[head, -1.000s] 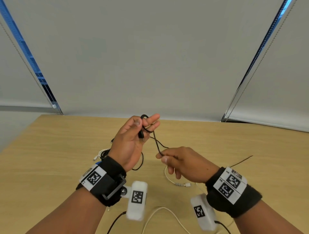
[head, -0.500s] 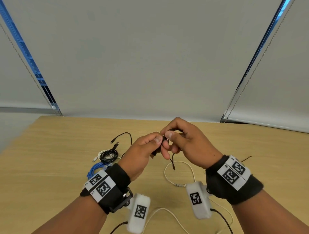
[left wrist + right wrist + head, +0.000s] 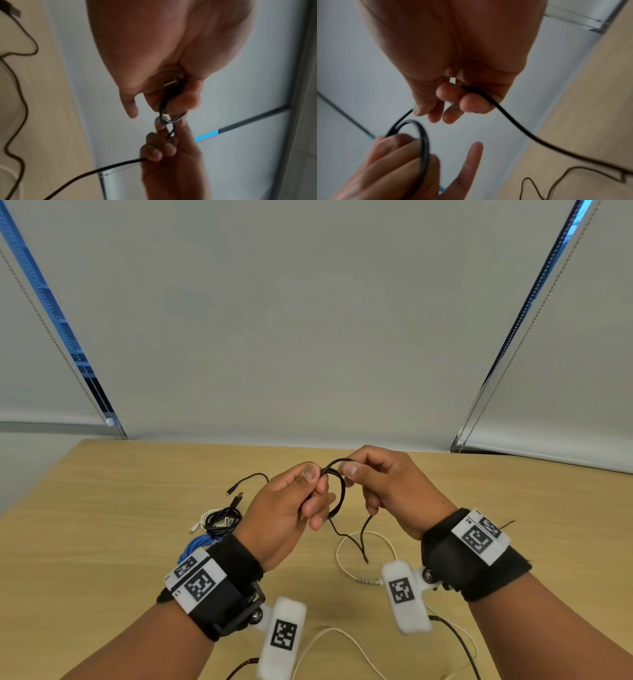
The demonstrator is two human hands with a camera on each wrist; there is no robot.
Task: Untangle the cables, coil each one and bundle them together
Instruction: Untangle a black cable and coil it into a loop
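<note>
**Second loop laid on the black cable**

Since half a second ago the hands have parted slightly — a loop of the black cable (image 3: 337,491) now stands between them above the table (image 3: 120,508). Left hand (image 3: 284,508) fingers pinch the coil; right hand (image 3: 387,487) fingers pinch the feed. Coiling continues. Counted — one coiled bundle (image 3: 219,520) far left, one white cable (image 3: 346,563) loose.

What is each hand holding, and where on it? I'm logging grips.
Left hand grips the black cable at its small coiled loops; right hand pinches the same cable where it feeds the coil.

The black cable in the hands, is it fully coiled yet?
Partly: the left hand holds loops of black cable, the right hand feeds more, a tail dangling.
</note>
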